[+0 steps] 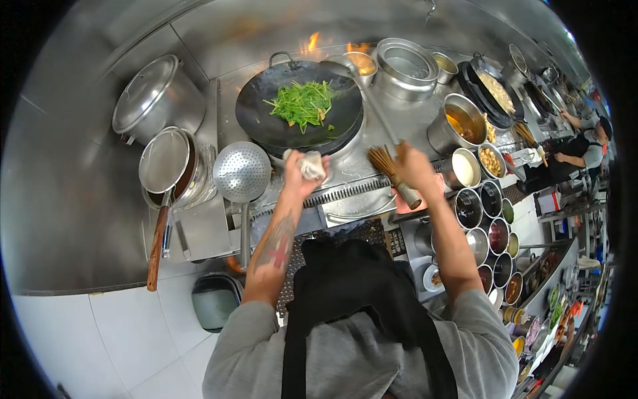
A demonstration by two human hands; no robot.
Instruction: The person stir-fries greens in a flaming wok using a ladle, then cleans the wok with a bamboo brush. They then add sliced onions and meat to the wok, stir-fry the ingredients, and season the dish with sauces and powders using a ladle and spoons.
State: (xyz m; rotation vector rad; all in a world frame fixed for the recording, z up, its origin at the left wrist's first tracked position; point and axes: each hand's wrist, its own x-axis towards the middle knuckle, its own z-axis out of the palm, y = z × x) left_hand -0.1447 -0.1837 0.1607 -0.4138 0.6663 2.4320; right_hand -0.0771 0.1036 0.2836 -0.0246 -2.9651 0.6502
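Observation:
Green leafy vegetables (306, 103) lie heaped in a black wok (256, 116) on the burner. My left hand (294, 178) is closed on a folded white cloth (311, 165) at the wok's near rim; whether it also grips the wok through the cloth, I cannot tell. My right hand (417, 171) is wrapped round the end of a long ladle handle (382, 113), which slants up to the left toward the wok's far right rim. The ladle's bowl is partly lost against the wok and pots. Beside the right hand lies a bamboo wok brush (384, 163).
Flames (313, 42) rise behind the wok. A perforated skimmer (242, 173), a wooden-handled strainer (165, 159) and a lidded pot (159, 100) stand left. Right are a pot of brown liquid (463, 123) and several seasoning containers (468, 206). Another person (588, 149) works farther right.

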